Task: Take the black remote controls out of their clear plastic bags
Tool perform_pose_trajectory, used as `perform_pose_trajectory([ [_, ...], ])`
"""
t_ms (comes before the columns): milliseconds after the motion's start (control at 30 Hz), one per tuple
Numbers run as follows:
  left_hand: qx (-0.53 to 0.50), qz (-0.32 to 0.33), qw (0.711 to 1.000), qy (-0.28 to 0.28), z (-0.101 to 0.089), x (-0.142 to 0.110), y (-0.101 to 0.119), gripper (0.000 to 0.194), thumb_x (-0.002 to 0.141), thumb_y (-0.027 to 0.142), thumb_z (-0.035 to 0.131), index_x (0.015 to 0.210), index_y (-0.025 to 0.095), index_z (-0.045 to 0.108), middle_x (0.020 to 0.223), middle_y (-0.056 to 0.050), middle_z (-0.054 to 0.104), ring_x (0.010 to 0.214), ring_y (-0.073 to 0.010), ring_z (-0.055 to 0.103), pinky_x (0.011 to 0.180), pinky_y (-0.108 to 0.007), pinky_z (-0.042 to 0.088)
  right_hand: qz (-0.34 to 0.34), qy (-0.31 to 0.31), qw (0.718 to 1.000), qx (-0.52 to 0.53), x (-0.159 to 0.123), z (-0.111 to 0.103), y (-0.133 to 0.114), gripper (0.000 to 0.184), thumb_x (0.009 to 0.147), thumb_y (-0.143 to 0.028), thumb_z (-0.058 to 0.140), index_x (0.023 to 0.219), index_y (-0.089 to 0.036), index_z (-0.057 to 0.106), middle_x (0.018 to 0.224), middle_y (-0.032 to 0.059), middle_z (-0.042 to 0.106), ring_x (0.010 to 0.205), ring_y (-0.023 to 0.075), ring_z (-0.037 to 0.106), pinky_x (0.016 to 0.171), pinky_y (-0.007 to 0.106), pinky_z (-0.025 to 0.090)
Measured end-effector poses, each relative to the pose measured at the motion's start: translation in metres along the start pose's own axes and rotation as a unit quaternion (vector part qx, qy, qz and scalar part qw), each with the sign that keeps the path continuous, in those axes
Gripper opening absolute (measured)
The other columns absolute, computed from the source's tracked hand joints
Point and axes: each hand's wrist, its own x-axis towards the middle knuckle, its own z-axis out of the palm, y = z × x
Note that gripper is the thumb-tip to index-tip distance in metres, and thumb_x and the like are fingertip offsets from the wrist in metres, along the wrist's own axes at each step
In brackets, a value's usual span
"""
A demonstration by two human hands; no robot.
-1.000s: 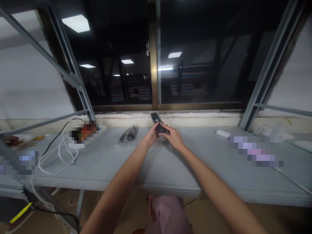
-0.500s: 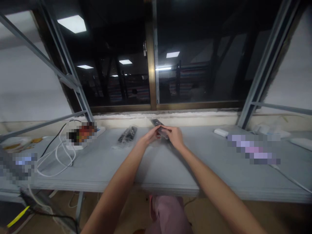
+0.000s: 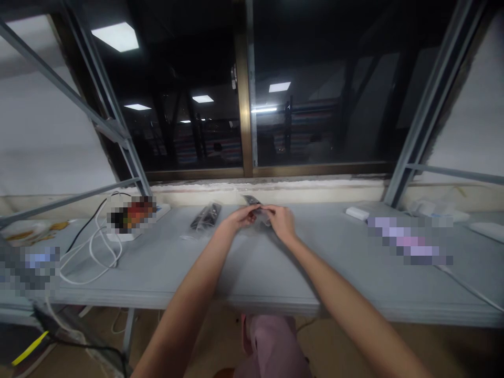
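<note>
Over the far part of the grey table, both my hands pinch a clear plastic bag with a long dark item inside, perhaps a remote control. My left hand is closed at the bag's left side, thumb and forefinger pressed together. From the right, my right hand grips the same bag, its fingertips almost touching the left ones. My fingers cover the middle of the item; its far end shows beyond them. Left of my hands, a second clear bag with a dark item in it lies on the table.
A grey table runs below a dark window. White cables loop on the left beside a blurred-out object on a white base. To the right are a white block and a blurred-out purple object. Metal posts flank the window.
The bagged item has tipped slightly lower, and less of its upper face shows. My left hand has shifted a little to the left; both hands keep their hold.
</note>
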Motion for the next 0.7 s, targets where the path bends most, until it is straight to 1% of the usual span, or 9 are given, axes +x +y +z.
perform_pose_trajectory([
  [67,0.016,0.002,1.0,0.005,-0.002,-0.003,0.001,0.02,0.076,0.024,0.071,0.068,0.012,0.058,0.052,0.003,0.052,0.043,-0.005,0.045,0.043,-0.017,0.033,-0.007,-0.006,1.0,-0.015,-0.001,0.0,0.0,0.022,0.089,-0.033,0.054,0.105,-0.032,0.07,0.099,0.0014,0.073,0.087,0.0191,0.067,0.075,0.026,0.047],
  [167,0.033,-0.014,0.999,-0.007,-0.005,-0.008,0.003,0.017,0.075,0.021,0.071,0.068,0.011,0.06,0.057,0.0,0.057,0.047,-0.006,0.05,0.046,-0.016,0.038,-0.02,-0.02,0.999,-0.04,-0.004,-0.002,-0.002,0.025,0.09,-0.034,0.052,0.109,-0.033,0.068,0.102,0.0014,0.072,0.088,0.0189,0.067,0.076,0.027,0.047],
  [267,0.022,-0.01,1.0,-0.018,-0.015,-0.012,0.008,0.011,0.077,0.014,0.069,0.071,0.01,0.061,0.061,-0.001,0.06,0.052,-0.006,0.053,0.051,-0.016,0.042,-0.05,-0.037,0.997,-0.056,-0.005,-0.006,-0.007,0.031,0.091,-0.033,0.051,0.12,-0.033,0.061,0.101,0.0012,0.072,0.086,0.02,0.067,0.074,0.028,0.047],
  [400,0.068,0.002,0.998,0.001,-0.044,-0.016,0.016,0.011,0.074,0.012,0.071,0.07,0.008,0.061,0.062,-0.001,0.058,0.051,-0.0042,0.049,0.052,-0.015,0.042,-0.1,-0.051,0.993,-0.026,-0.003,-0.018,-0.024,0.046,0.09,-0.032,0.051,0.135,-0.031,0.045,0.107,0.0009,0.069,0.08,0.018,0.066,0.074,0.029,0.048],
  [500,0.131,-0.004,0.991,-0.001,-0.067,-0.022,0.02,0.013,0.07,0.012,0.074,0.077,0.009,0.062,0.066,0.0,0.058,0.053,-0.0038,0.048,0.054,-0.014,0.041,-0.14,-0.067,0.987,0.05,-0.014,-0.037,-0.043,0.04,0.091,-0.029,0.05,0.131,-0.03,0.05,0.118,0.0028,0.063,0.08,0.0153,0.064,0.077,0.029,0.048],
  [567,0.176,-0.013,0.984,0.005,-0.078,-0.027,0.019,0.017,0.07,0.012,0.073,0.084,0.01,0.063,0.072,0.0,0.06,0.058,-0.0047,0.05,0.056,-0.015,0.041,-0.179,-0.118,0.969,0.122,-0.036,-0.056,-0.054,0.032,0.091,-0.026,0.049,0.121,-0.03,0.058,0.121,0.0025,0.061,0.086,0.0144,0.063,0.083,0.03,0.047],
  [600,0.203,-0.021,0.979,0.018,-0.081,-0.029,0.018,0.021,0.07,0.011,0.073,0.089,0.011,0.063,0.075,0.0,0.06,0.059,-0.0052,0.049,0.056,-0.015,0.04,-0.189,-0.164,0.955,0.157,-0.054,-0.068,-0.059,0.029,0.092,-0.027,0.048,0.118,-0.031,0.06,0.12,0.0017,0.062,0.089,0.0142,0.062,0.085,0.031,0.046],
  [667,0.257,-0.04,0.964,0.049,-0.085,-0.034,0.016,0.032,0.071,0.011,0.072,0.102,0.014,0.062,0.079,0.0,0.06,0.06,-0.006,0.049,0.055,-0.016,0.039,-0.186,-0.3,0.912,0.208,-0.096,-0.092,-0.063,0.025,0.091,-0.03,0.05,0.111,-0.032,0.064,0.11,-0.0005,0.066,0.091,0.0149,0.062,0.084,0.03,0.047],
  [700,0.279,-0.046,0.957,0.06,-0.086,-0.035,0.015,0.04,0.071,0.011,0.071,0.109,0.016,0.06,0.082,0.0,0.06,0.061,-0.0064,0.049,0.055,-0.016,0.039,-0.178,-0.39,0.878,0.213,-0.12,-0.103,-0.063,0.022,0.09,-0.031,0.051,0.107,-0.034,0.065,0.106,-0.0019,0.066,0.094,0.0155,0.062,0.082,0.029,0.048],
])
